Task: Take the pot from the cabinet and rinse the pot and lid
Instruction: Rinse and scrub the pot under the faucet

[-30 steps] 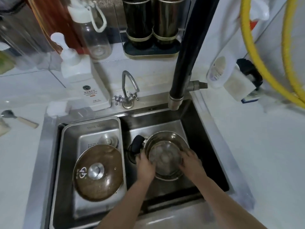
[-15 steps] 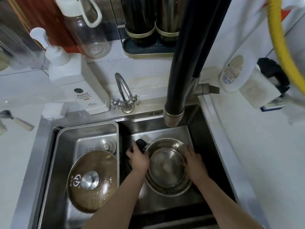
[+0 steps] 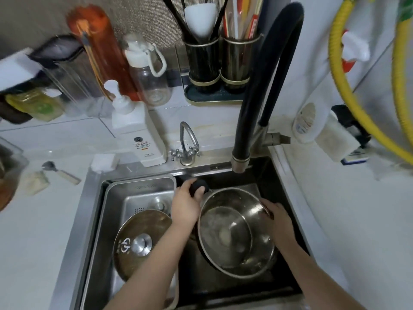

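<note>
1. Two hands hold the pot [image 3: 237,231] in the head view. The pot is shiny metal and sits tilted in the dark right part of the sink [image 3: 288,193], with its open side facing up toward the camera.
2. The left hand [image 3: 186,203] is at the far left side of the pot. Its fingers curl round the black handle [image 3: 199,187].
3. The right hand [image 3: 277,217] is at the right side of the pot. Its fingers reach over the rim there, but I cannot tell how tightly they grip.
4. The pot lies between the two hands, and the black tap [image 3: 263,86] ends just above its far side.
5. The lid [image 3: 139,243] is brown glass with a silver knob. It lies in the metal tray [image 3: 138,186] on the left, near the left arm but apart from both hands.
6. A white soap bottle [image 3: 138,133] stands on the far counter.
</note>
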`<state>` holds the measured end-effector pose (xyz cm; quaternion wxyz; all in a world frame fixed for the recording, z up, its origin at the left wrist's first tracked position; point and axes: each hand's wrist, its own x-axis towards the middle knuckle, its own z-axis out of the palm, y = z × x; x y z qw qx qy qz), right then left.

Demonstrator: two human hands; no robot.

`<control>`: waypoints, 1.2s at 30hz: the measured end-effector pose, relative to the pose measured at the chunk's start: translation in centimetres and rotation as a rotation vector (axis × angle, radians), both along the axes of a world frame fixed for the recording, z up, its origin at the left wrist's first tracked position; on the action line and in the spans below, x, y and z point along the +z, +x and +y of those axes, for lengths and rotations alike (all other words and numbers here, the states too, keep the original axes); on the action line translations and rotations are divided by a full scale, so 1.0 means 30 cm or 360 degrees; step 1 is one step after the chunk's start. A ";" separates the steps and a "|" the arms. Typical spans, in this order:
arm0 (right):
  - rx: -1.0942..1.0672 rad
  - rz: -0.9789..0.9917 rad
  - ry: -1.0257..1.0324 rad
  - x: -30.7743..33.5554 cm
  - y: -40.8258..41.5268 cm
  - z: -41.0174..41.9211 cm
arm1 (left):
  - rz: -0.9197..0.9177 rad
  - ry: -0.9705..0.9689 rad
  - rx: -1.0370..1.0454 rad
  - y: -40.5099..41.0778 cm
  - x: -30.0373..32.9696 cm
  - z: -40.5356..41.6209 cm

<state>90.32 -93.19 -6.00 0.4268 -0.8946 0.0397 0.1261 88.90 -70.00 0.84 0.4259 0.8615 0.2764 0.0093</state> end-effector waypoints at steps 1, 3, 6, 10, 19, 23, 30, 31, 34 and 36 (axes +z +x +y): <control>-0.0009 -0.0011 0.0054 0.045 0.015 -0.003 | -0.0024 -0.0065 -0.0014 -0.007 0.046 0.019; 0.0007 -0.0019 0.0105 0.129 0.045 -0.011 | -0.0039 -0.0188 -0.0045 -0.023 0.127 0.049; 0.0078 -0.0090 0.0149 0.258 0.078 -0.010 | 0.0041 -0.0407 -0.0106 -0.055 0.224 0.065; 0.0134 -0.0139 0.0215 0.373 0.131 -0.008 | 0.0037 -0.0647 -0.0095 -0.102 0.313 0.028; -0.0393 -0.0023 0.0663 0.410 0.301 -0.047 | -0.0284 -0.0602 0.0227 -0.127 0.368 -0.057; -0.0429 -0.0049 0.0537 0.414 0.394 -0.059 | -0.0315 -0.0486 0.0296 -0.131 0.351 -0.058; -0.0431 -0.0148 0.0370 0.378 0.483 -0.079 | -0.0303 -0.0448 0.0413 -0.150 0.327 -0.055; -0.0414 -0.0142 0.0333 0.379 0.487 -0.083 | -0.0314 -0.0484 0.0422 -0.151 0.327 -0.053; -0.0393 -0.0179 0.0266 0.367 0.496 -0.091 | -0.0355 -0.0609 0.0478 -0.153 0.328 -0.053; -0.0382 -0.0199 0.0242 0.365 0.496 -0.094 | -0.0364 -0.0656 0.0522 -0.155 0.323 -0.054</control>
